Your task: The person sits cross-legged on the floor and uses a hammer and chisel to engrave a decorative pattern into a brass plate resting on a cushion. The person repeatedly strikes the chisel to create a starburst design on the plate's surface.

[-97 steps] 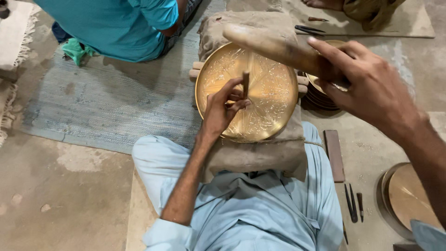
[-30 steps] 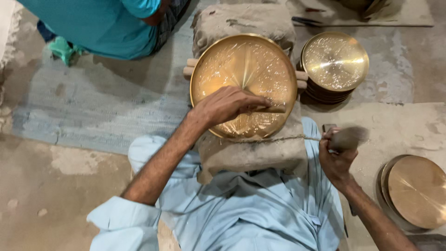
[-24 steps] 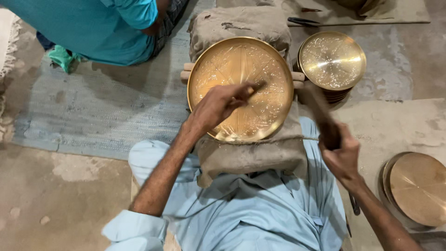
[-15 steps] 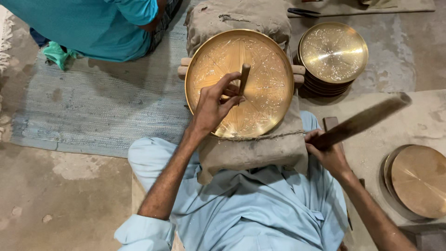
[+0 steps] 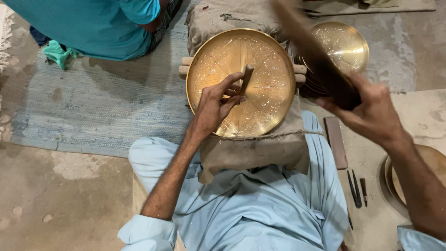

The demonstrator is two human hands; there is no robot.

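Note:
A round brass plate (image 5: pixel 260 51) with engraved lines lies on a sack-covered cushion (image 5: pixel 255 153) over my lap. My left hand (image 5: pixel 214 104) rests on the plate's lower left and pinches a short metal chisel (image 5: pixel 246 78), held upright on the engraved surface. Raised above the plate's right side, my right hand (image 5: pixel 371 114) grips a dark wooden mallet (image 5: pixel 311 51), which is blurred and points up and to the left.
A stack of brass plates (image 5: pixel 344 44) sits at upper right. Another brass plate (image 5: pixel 429 160) lies at right edge, partly behind my forearm. A flat wooden block (image 5: pixel 335 142) and small metal tools (image 5: pixel 355 188) lie on the floor. A person in a teal shirt (image 5: pixel 93 23) sits upper left on a blue mat (image 5: pixel 102 107).
My right hand has swung the mallet from low at the right up above the plate's right side. My left hand keeps the chisel on the plate, shifted slightly.

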